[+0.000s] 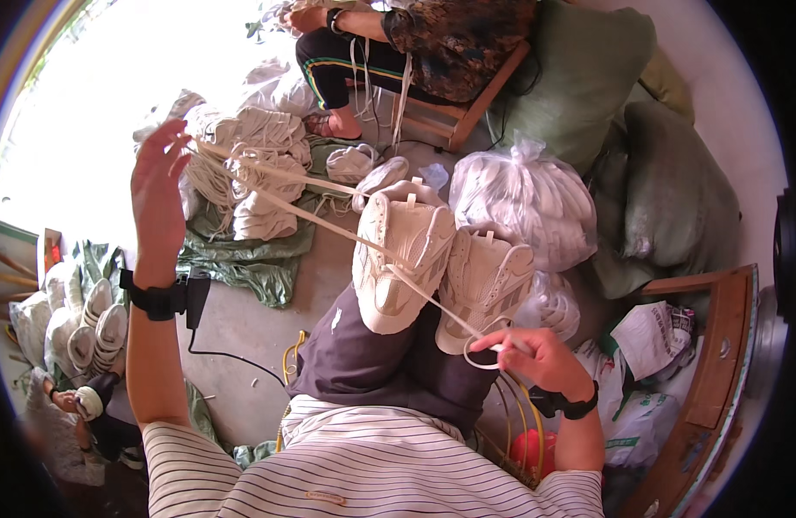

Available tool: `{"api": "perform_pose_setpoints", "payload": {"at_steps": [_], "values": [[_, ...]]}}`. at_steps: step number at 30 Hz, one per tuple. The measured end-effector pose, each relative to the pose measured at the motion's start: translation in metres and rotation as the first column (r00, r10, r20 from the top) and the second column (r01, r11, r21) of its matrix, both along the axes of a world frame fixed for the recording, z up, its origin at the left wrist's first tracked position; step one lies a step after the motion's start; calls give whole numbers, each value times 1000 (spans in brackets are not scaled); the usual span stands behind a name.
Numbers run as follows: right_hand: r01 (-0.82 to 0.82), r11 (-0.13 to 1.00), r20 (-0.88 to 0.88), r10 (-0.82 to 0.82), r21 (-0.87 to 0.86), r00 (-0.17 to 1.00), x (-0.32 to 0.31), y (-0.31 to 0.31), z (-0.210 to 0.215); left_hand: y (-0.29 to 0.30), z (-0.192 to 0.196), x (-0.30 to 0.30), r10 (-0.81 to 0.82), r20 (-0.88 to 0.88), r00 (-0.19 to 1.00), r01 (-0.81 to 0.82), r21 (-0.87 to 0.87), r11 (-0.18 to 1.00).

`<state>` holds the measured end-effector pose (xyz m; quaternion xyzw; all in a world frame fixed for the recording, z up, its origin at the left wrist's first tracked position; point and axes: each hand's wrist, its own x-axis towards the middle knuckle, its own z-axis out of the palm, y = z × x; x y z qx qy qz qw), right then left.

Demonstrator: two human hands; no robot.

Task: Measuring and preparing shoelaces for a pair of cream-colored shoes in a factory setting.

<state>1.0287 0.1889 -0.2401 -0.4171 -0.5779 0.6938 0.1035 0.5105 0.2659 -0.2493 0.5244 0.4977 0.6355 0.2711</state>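
Note:
Two off-white sneakers rest on my thighs, toes toward me: the left sneaker and the right sneaker. A long cream shoelace stretches taut from the left sneaker's eyelets up to my left hand, raised far out at the left with its fingertips on the lace. One strand crosses over both shoes to my right hand. There thumb and fingers pinch the lace, and a small loop hangs below them. The right sneaker's eyelets show no lace across them.
A heap of pale shoes lies on a green sheet. A clear bag of shoes and green sacks stand right. One person sits ahead; another person holds a shoe at left. A wooden frame stands near right.

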Motion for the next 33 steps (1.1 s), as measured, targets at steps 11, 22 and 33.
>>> {"api": "perform_pose_setpoints", "payload": {"at_steps": [11, 22, 33], "values": [[400, 852, 226, -486, 339, 844, 19, 10, -7, -6, -58, 87, -323, -293, 900, 138, -511, 849], [118, 605, 175, -403, 788, 898, -63, 30, -27, -6, -53, 163, -430, -706, 562, 395, -227, 890], [163, 522, 84, -417, 837, 905, -131, 53, -107, 1, -45, 178, -469, -735, 490, 435, -261, 862]]}}
